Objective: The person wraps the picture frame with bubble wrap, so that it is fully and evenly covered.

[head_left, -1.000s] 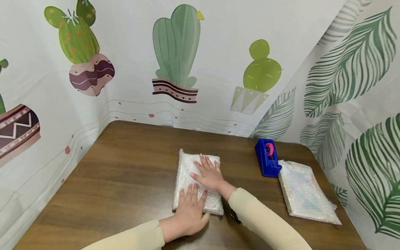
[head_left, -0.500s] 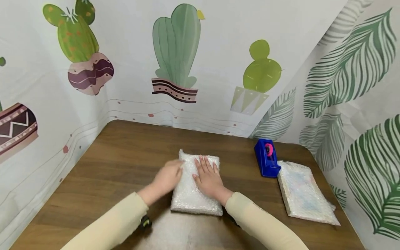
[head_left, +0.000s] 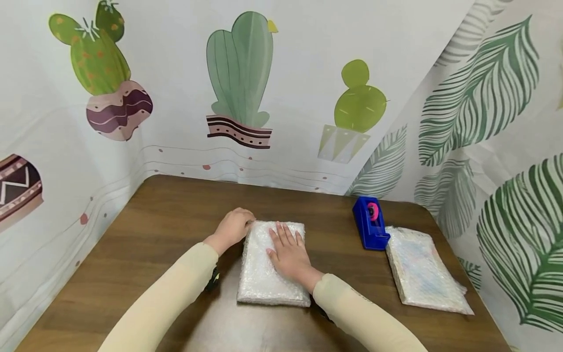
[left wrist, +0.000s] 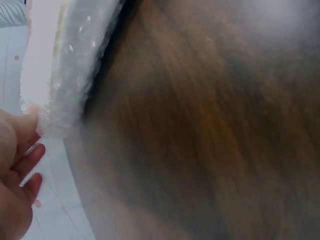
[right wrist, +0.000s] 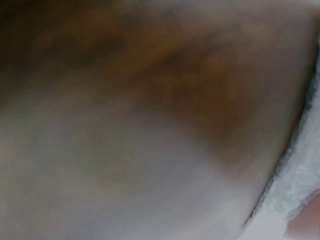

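A flat rectangular package in clear bubble wrap point(head_left: 268, 283) lies on the wooden table, whitish underneath the wrap. At its far left corner my left hand point(head_left: 233, 227) pinches the wrap; the left wrist view has the thumb and curled fingers point(left wrist: 30, 160) right at that corner of the bubble-wrapped package point(left wrist: 80, 55). My right hand point(head_left: 290, 254) presses flat on the package's upper right part, fingers straight and slightly spread. Only a sliver of that hand point(right wrist: 306, 222) and the package's bubbly edge point(right wrist: 295, 175) shows in the right wrist view.
A blue tape dispenser point(head_left: 369, 230) with a pink roll stands at the right. Just beside it, a second bubble-wrapped package point(head_left: 424, 274) lies near the table's point(head_left: 176, 205) right edge. A printed cloth with cacti and leaves point(head_left: 299, 98) hangs behind the table.
My left hand has gone from lying on the package's lower part, round its left side, to the far left corner, where it now pinches the wrap. The right hand stays pressed on top.
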The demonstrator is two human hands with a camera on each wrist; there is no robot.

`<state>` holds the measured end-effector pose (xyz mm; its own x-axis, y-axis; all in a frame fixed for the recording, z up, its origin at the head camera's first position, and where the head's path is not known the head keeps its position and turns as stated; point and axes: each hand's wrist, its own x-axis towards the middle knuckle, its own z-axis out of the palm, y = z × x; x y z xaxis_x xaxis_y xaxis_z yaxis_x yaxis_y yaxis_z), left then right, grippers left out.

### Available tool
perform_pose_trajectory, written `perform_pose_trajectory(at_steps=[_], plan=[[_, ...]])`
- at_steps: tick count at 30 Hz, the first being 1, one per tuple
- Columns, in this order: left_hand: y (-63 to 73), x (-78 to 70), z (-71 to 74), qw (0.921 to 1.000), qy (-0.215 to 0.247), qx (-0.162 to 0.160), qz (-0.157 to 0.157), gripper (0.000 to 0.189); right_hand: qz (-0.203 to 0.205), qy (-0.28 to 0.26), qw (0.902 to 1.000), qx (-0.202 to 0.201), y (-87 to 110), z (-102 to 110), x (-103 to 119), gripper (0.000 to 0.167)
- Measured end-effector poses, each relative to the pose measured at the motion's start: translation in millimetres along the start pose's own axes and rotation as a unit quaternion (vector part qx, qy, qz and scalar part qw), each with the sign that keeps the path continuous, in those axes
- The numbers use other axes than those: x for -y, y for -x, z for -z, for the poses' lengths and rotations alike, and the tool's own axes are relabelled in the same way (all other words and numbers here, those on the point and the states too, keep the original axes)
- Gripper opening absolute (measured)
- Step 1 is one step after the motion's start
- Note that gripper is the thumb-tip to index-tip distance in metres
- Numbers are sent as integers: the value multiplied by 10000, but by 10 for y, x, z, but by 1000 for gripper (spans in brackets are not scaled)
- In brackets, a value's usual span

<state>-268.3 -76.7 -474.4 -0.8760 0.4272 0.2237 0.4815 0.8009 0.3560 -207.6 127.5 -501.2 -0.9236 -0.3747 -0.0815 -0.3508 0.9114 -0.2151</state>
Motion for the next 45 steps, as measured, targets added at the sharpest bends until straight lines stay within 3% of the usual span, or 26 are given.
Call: perform_pose_trajectory(at_steps=[3,8,17,19,22,27,36,40,45], plan=[[-18,27,-1,9996,261,-74,118,6,6,-40,10000,9,5,3,13,63],[-29,76,-10,9954,778,66,559,9,69,-117,9999,44,-2,-4,63,62],[-116,71,80,9940,704,655,517,6,57,161,9998,85,-27,1,135,62],[-118,53,99,9940,767,584,524,4,52,204,9998,40,-33,11,133,62],[-125,45,77,9937,811,389,669,19,35,272,9996,26,-38,36,122,62],[-114,61,-21,9947,461,-136,912,15,30,215,9998,-34,-35,60,99,62],[-101,61,-92,9974,183,-584,377,13,19,182,9998,-58,-5,51,64,62],[-148,63,-73,9977,458,-376,323,12,-46,112,9999,-116,5,50,33,62],[-221,50,-61,9940,836,144,689,8,-80,10,9999,-109,26,18,4,62]])
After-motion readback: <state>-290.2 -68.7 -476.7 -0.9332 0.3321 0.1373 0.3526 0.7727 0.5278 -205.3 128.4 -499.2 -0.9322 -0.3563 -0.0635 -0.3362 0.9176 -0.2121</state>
